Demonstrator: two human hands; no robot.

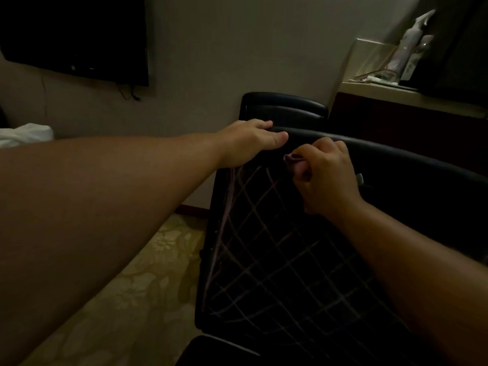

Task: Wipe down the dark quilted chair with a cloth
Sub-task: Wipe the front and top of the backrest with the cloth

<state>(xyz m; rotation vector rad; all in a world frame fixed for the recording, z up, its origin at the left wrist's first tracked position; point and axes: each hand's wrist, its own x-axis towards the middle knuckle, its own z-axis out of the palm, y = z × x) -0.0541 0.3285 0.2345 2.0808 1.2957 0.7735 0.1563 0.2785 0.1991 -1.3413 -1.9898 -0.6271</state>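
Observation:
The dark quilted chair (277, 260) fills the lower middle, its back panel crossed by pale diamond stitching. My left hand (250, 141) grips the top left corner of the chair back, fingers curled over the rim and thumb on the near side. My right hand (327, 175) holds a small bunched purplish cloth (294, 165) in a fist, pressed against the upper part of the quilted panel just under the rim. Most of the cloth is hidden inside the fist.
A second dark chair (282, 107) stands behind, against the wall. A wall-mounted television (79, 35) hangs at upper left. A counter (412, 96) with bottles (412, 48) is at upper right. Patterned carpet (132, 286) lies at lower left, white bedding (23, 134) at far left.

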